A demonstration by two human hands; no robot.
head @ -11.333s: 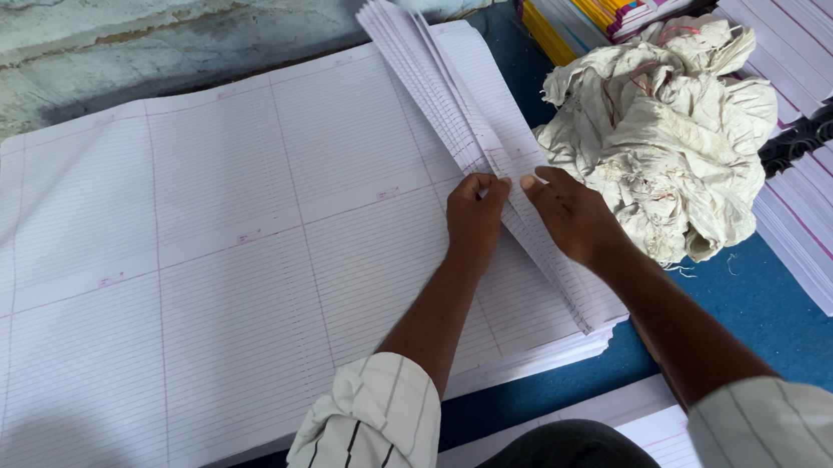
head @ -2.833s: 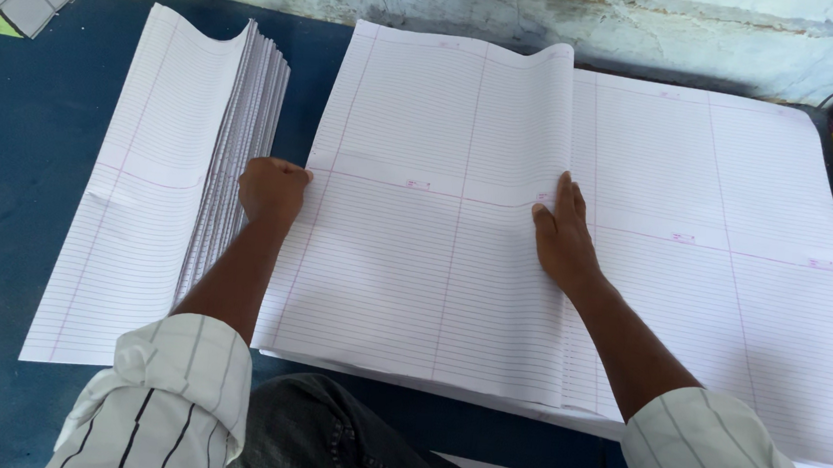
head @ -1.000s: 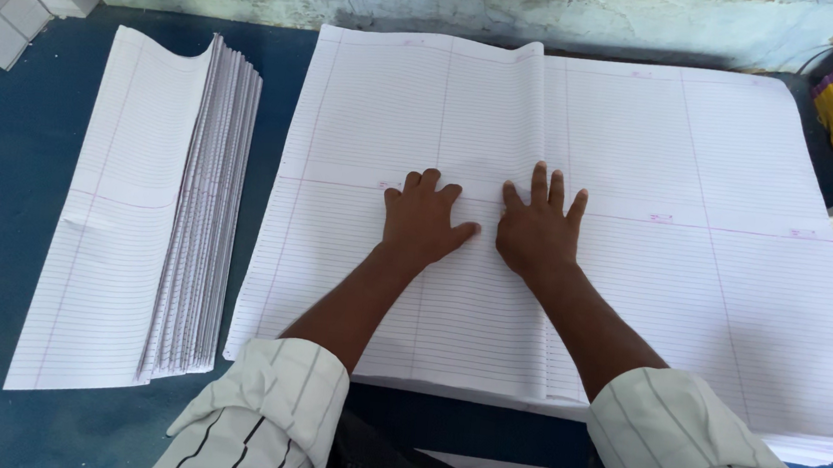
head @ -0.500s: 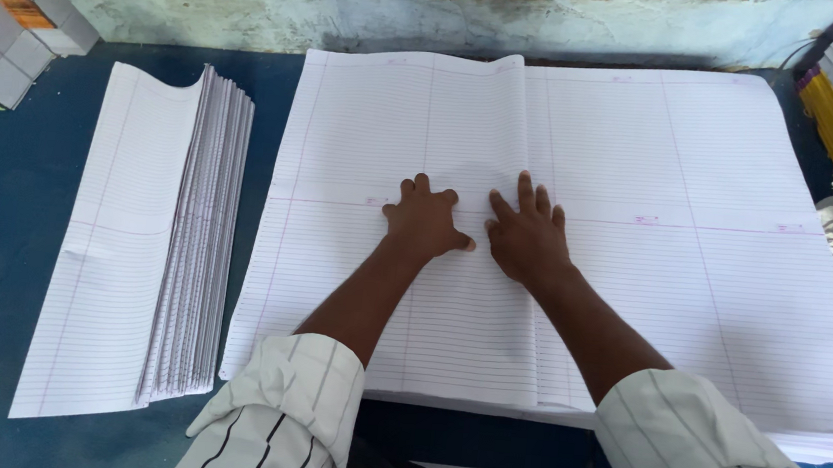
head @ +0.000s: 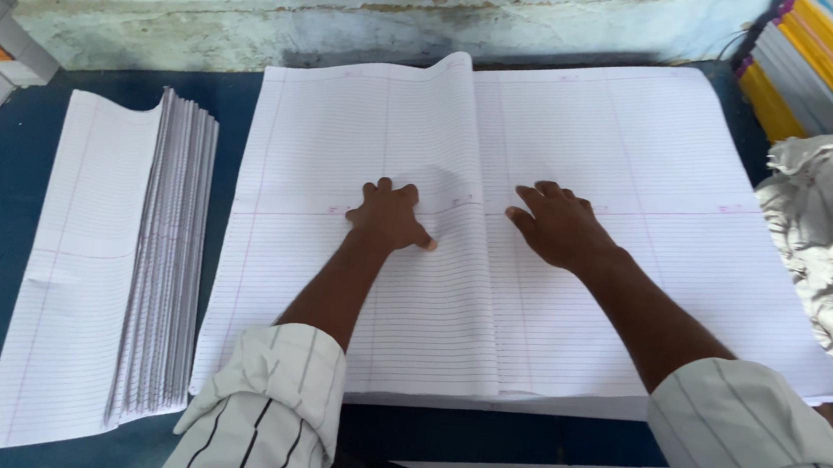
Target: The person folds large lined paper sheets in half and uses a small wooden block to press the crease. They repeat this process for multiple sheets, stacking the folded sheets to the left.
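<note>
Left hand [head: 390,217] | laid flat, fingers half-curled, on ruled-sheet stack [head: 645,144] mid-table | right hand [head: 560,225] spread flat, now parted from left | fold being smoothed outward | folded pile [head: 165,262] lies left.

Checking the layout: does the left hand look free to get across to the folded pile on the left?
Probably yes. The left hand lies flat on the big ruled sheets, holding nothing, and only bare blue table separates them from the folded pile.
</note>
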